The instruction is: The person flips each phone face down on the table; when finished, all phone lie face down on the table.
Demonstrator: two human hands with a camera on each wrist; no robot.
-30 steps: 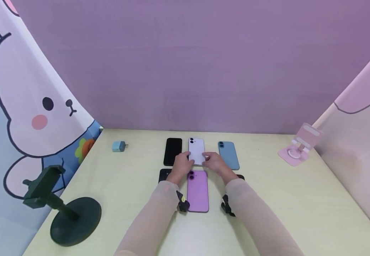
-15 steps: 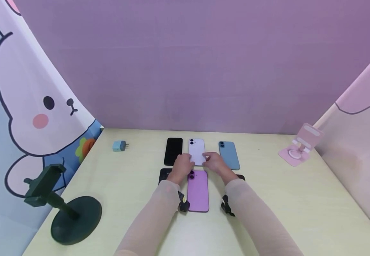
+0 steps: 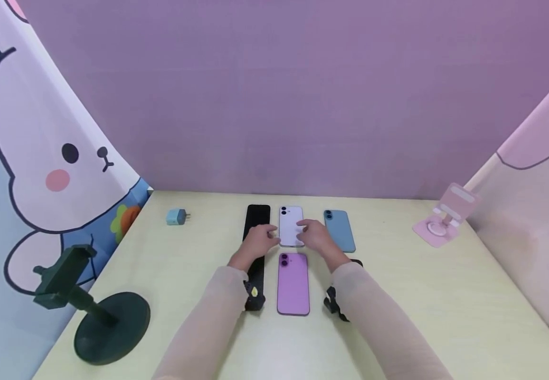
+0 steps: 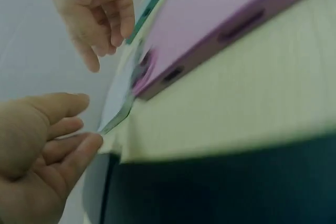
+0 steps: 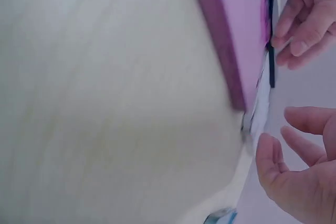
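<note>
A pale lavender phone (image 3: 291, 226) lies back up in the back row, between my hands. My left hand (image 3: 257, 244) is just left of it, over a black phone (image 3: 258, 212), fingers loosely bent with nothing between them. At its right edge, the fingertips of my right hand (image 3: 317, 237) overlap the phone in the head view, thumb and fingers apart; the right wrist view shows a gap between them. A purple phone (image 3: 293, 285) lies in front of the pale one. To the right is a blue phone (image 3: 339, 231). Another dark phone (image 3: 257, 274) is partly hidden under my left wrist.
A dark phone edge (image 3: 357, 262) shows beside my right wrist. The blue charger plug (image 3: 177, 217) lies at the back left, and a dark green phone stand (image 3: 112, 328) stands at the front left. A pink folding stand (image 3: 441, 224) is at the right. A purple backdrop (image 3: 274, 105) closes the back.
My left hand has moved left, off the pale phone's edge, uncovering its left side. My right hand's fingers have lifted and spread slightly at the right edge. The phones lie where they were.
</note>
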